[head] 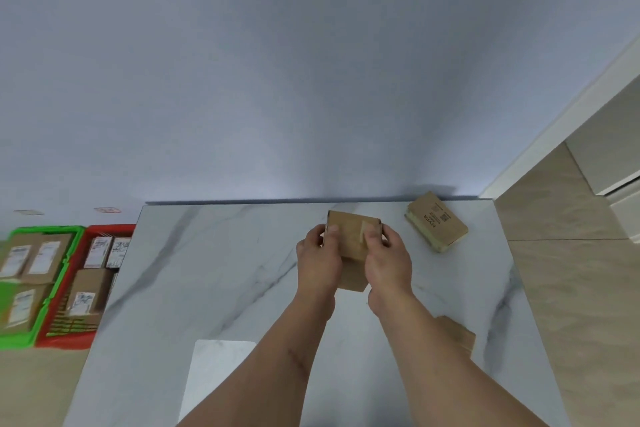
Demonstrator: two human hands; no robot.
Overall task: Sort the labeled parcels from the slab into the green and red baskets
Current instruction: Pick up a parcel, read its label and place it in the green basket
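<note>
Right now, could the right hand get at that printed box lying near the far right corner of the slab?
Probably yes, once freed. The right hand and left hand both grip a brown parcel; the printed box lies close by, with bare slab between.

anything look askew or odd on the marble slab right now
Only mildly: the brown cardboard parcel printed with black text lies skewed to the white marble slab at its far right corner. Both hands grip another plain brown parcel. Nothing looks spilled or damaged.
</note>
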